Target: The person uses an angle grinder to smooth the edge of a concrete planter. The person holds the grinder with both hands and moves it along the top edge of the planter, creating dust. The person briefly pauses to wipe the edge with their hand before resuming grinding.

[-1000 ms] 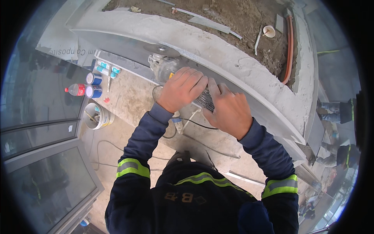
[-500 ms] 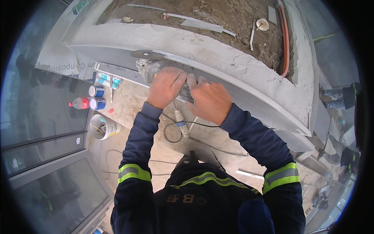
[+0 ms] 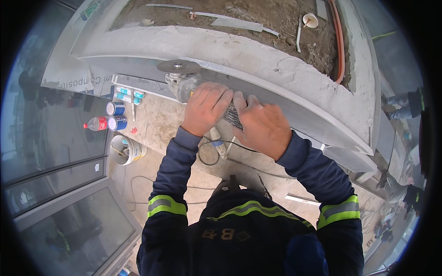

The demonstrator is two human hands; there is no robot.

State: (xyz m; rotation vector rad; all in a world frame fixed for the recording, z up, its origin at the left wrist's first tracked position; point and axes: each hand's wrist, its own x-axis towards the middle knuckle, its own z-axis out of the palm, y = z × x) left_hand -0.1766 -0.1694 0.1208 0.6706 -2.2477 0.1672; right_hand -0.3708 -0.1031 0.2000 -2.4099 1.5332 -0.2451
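Two hands share one angle grinder (image 3: 183,88) beside the planter's near edge. The left hand (image 3: 208,108) grasps its body just behind the metal head, fingers wrapped over the top; the right hand (image 3: 263,126) grasps the rear part, fingers curled over it, and a dark ribbed section shows between the two. One round disc (image 3: 178,67) sits on the head, close to the planter's plaster rim (image 3: 258,55); whether it touches the grey panel (image 3: 281,106) along that edge cannot be told. On the floor below the hands lie a looping dark cable (image 3: 209,164) and one pale connector (image 3: 218,144).

Near the floor's left edge, by the dark glass, stand two blue-and-white tins (image 3: 118,123), their contents hidden, and one clear bottle (image 3: 97,123) with a red label and red cap. Two white-and-blue tubes (image 3: 130,97) lie farther along, toward the planter. One white bucket (image 3: 134,152) stands nearer the person, holding a few items, one resembling a handle; the rest are too small to name.

The planter holds brown soil (image 3: 258,11). Toward its right edge are one white cup (image 3: 311,19), with a thin reddish piece in it, and orange piping (image 3: 339,46) along the plaster.
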